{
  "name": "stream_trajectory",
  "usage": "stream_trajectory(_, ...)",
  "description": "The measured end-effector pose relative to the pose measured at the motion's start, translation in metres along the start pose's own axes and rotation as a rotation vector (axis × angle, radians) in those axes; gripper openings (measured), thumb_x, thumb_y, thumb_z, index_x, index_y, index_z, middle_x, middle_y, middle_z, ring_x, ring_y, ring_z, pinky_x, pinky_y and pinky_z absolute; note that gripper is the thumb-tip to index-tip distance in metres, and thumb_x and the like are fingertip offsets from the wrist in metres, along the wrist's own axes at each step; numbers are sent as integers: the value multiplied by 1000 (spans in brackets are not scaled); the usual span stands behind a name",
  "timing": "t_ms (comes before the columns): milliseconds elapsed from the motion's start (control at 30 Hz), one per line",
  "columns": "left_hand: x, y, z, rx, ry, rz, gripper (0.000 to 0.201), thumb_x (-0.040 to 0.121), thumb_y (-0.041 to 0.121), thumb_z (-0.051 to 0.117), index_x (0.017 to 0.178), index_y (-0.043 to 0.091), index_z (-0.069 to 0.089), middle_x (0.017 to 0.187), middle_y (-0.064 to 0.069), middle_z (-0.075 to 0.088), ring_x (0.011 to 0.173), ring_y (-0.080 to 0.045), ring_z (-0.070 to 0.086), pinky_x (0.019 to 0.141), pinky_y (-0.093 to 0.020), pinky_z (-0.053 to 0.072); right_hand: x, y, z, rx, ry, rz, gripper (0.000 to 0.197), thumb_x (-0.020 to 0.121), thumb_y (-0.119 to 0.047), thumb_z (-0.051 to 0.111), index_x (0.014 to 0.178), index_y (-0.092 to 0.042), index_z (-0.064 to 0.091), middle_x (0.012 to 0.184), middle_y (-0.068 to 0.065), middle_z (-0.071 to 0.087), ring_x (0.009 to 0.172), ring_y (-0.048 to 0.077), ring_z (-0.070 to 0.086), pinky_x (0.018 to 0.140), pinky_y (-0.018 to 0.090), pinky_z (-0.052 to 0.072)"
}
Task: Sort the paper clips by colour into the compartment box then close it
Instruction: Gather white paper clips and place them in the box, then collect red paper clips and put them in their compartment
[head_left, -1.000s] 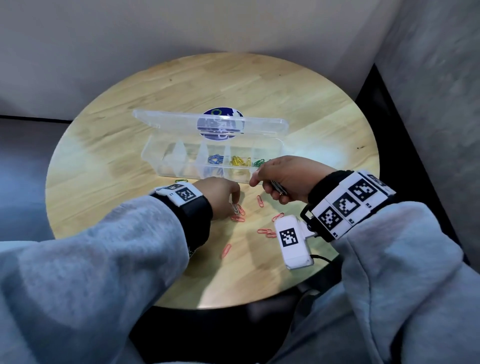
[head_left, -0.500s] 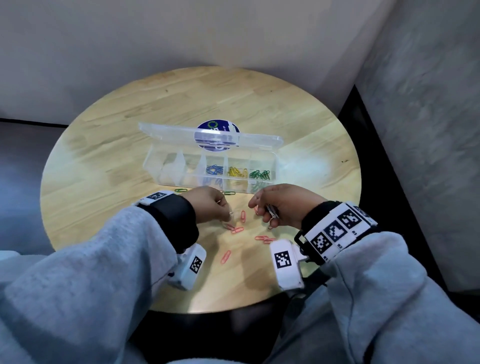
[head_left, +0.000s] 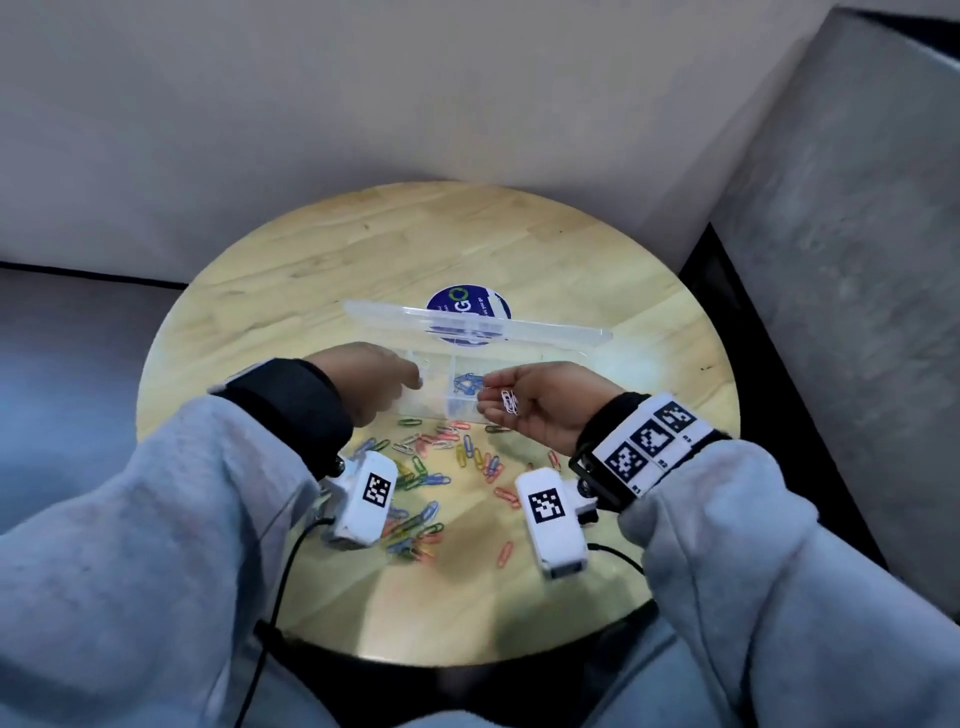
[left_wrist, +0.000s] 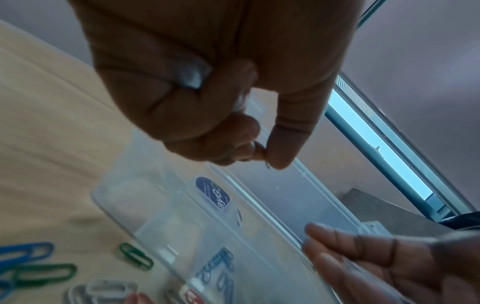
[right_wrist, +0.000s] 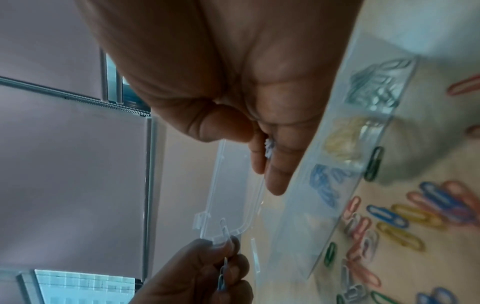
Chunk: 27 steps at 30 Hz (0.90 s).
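A clear compartment box (head_left: 561, 338) stands open on the round wooden table (head_left: 291, 270), its lid (head_left: 395, 314) tipped back. My left hand (head_left: 418, 382) hovers over the box's left compartments and pinches one pale paper clip (right_wrist: 223, 267) between thumb and fingertip. My right hand (head_left: 488, 395) is palm up over the box's right half, fingers curled round several white paper clips (head_left: 509, 402). Blue clips (head_left: 467, 384) lie in a middle compartment; the right wrist view also shows yellow clips (right_wrist: 342, 139) and greyish clips (right_wrist: 374, 88) in the compartments beyond. Loose mixed-colour clips (head_left: 431, 467) lie scattered in front.
A round blue sticker (head_left: 467, 312) sits on the table behind the lid. The white wrist cameras (head_left: 366, 499) (head_left: 553, 514) hang over the loose clips. A pale wall stands behind the table and a grey wall (head_left: 857, 260) on the right.
Both hands have risen from the table top to the box. The right hand has turned palm up with white clips in it. Many mixed-colour clips now lie where only pink ones showed.
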<state>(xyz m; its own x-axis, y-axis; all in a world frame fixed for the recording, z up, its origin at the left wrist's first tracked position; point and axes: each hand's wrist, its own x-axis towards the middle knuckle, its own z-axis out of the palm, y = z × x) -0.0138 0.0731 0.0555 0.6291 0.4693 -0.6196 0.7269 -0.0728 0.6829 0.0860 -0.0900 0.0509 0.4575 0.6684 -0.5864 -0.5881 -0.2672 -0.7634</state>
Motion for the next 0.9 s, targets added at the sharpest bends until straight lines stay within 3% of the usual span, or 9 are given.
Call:
stream_trajectory(100, 6, 1, -6, 15, 6, -17, 15, 88, 11, 55, 74, 13, 50, 66, -1, 40, 51, -13, 30, 41, -17, 21, 19, -9, 16, -41, 75, -23, 33, 89, 16, 22, 100, 2, 50, 81, 12, 49, 76, 19, 53, 77, 21, 54)
stream_trajectory(233, 14, 3, -11, 13, 10, -36, 10, 87, 12, 57, 79, 11, 51, 68, -2, 42, 52, -14, 33, 42, -17, 23, 51, -12, 28, -102, 69, -60, 34, 92, 12, 34, 118, -5, 48, 84, 7, 52, 75, 15, 54, 73, 22, 51)
stream_trajectory(367, 21, 3, -12, -3, 20, -40, 15, 86, 11, 58, 75, 10, 50, 68, -3, 42, 52, -14, 33, 45, -18, 22, 73, -8, 34, -191, 57, -40, 32, 88, 10, 43, 110, -14, 46, 87, 2, 51, 76, 12, 53, 71, 22, 48)
stream_trajectory(467, 27, 5, -10, -40, 25, -52, 19, 88, 12, 58, 72, 11, 46, 67, -4, 41, 52, -15, 33, 46, -19, 23, 79, -2, 37, -224, 37, -39, 33, 88, 8, 45, 110, -17, 48, 89, 0, 50, 78, 10, 52, 78, 25, 46)
stream_trajectory(600, 32, 11, -4, -217, 30, -50, 11, 89, 7, 57, 81, 8, 50, 76, -7, 45, 60, -14, 46, 37, -15, 41, 56, -8, 30, -196, 81, -126, 25, 93, 5, 41, 110, -8, 54, 95, 6, 56, 91, 15, 55, 81, 23, 48)
stream_trajectory(667, 35, 13, 0, -374, 20, -28, 7, 89, 1, 53, 84, 4, 51, 82, -10, 45, 65, -15, 48, 42, -12, 48, 39, -12, 19, -222, 84, -154, 22, 93, 5, 40, 105, -5, 56, 90, 6, 59, 85, 15, 58, 80, 22, 49)
stream_trajectory(733, 37, 13, 4, -481, 28, -10, 14, 90, -1, 52, 77, 4, 51, 79, -10, 45, 67, -17, 49, 53, -16, 51, 23, -12, 6, -256, 81, -152, 22, 92, 6, 40, 97, -6, 58, 85, 5, 60, 79, 12, 58, 79, 21, 49)
stream_trajectory(833, 41, 13, 11, -506, 67, 15, 9, 88, 4, 55, 80, 6, 53, 88, -11, 47, 74, -19, 48, 70, -24, 46, 5, -5, -14, -318, 91, -118, 25, 91, 8, 42, 85, -10, 58, 85, 5, 60, 78, 12, 58, 78, 21, 48)
stream_trajectory(900, 39, 13, 15, -535, 75, 40, 15, 89, 4, 54, 75, 8, 52, 87, -10, 43, 69, -17, 42, 69, -22, 42, -4, 2, -24, -341, 106, -97, 27, 91, 9, 42, 84, -10, 59, 85, 5, 60, 78, 12, 58, 78, 21, 49)
